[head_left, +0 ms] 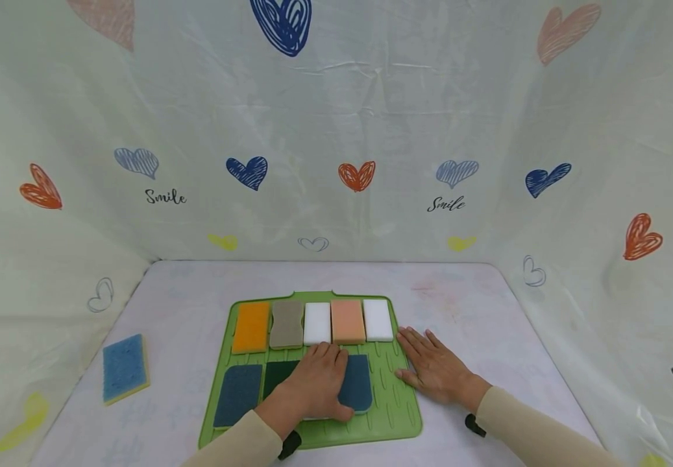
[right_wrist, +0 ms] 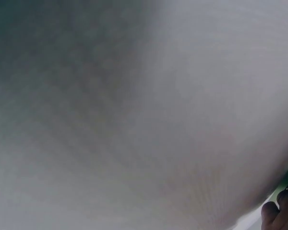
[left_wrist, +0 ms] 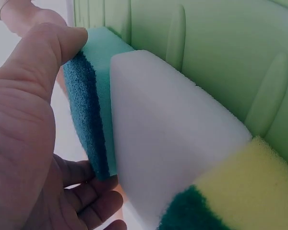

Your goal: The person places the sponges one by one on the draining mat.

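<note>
On the green ridged mat (head_left: 394,395), my left hand (head_left: 315,386) pinches a blue-topped scrub sponge (head_left: 358,386) between thumb and fingers. In the left wrist view this sponge (left_wrist: 84,105) shows a teal foam layer and stands against a white sponge (left_wrist: 168,129). Most of that white sponge is hidden by my hand in the head view. Left of it lies a dark-green-topped sponge (head_left: 278,376), then another blue-topped one (head_left: 239,389). My right hand (head_left: 438,370) rests on the table with fingers extended, by the mat's right edge. The right wrist view is mostly a blurred pale surface.
Along the mat's far side sit an orange sponge (head_left: 251,327), a grey one (head_left: 286,324), a white one (head_left: 317,323), a peach one (head_left: 347,321) and another white one (head_left: 378,320). A blue-and-yellow sponge (head_left: 124,370) lies at the table's left. Heart-printed sheeting (head_left: 371,110) encloses the table.
</note>
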{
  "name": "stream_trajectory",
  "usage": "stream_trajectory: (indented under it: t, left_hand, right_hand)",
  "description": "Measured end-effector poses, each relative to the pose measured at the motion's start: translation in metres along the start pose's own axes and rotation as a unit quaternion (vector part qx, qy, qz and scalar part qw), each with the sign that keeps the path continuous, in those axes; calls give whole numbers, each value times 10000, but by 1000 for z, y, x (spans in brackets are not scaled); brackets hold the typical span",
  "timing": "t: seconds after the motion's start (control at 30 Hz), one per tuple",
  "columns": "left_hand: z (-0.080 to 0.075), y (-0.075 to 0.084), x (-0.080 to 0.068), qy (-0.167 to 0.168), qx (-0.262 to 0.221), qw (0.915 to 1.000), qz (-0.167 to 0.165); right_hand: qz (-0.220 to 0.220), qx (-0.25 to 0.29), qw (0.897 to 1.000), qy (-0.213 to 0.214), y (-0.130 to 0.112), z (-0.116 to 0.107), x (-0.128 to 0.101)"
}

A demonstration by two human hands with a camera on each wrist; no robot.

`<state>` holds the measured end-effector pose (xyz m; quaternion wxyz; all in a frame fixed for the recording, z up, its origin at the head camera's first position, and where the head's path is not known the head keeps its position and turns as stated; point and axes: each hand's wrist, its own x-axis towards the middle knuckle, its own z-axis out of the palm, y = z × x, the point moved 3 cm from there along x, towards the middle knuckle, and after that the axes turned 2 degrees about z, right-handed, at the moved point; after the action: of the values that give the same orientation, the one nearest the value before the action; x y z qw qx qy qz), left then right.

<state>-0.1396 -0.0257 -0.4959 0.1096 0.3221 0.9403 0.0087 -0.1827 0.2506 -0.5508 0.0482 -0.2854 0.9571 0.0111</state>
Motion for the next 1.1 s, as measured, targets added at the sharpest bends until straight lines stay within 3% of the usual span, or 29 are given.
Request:
stream_trajectory:
  t: [0.33, 0.57, 0.73, 0.9, 1.1]
  left_hand:
    - [-4, 1, 0, 137, -33, 9999, -47]
    - [-24, -7, -10, 747, -76, 9972, -8]
    - [-45, -27, -23, 1173, -231, 9928, -10]
    - [-60, -55, -43, 1606, -196, 9863, -324]
    - [-65, -100, -78, 2356, 267, 9691, -677]
  right_hand:
    - [27, -11, 10000, -60, 2, -2, 0]
    - [38, -30, 9999, -94, 3, 0, -1]
    - [27, -5, 10000, -70, 2, 0, -1]
    - [-23, 37, 10000, 0, 0, -2, -2]
    - [-81, 35, 9999, 86, -1, -2, -3]
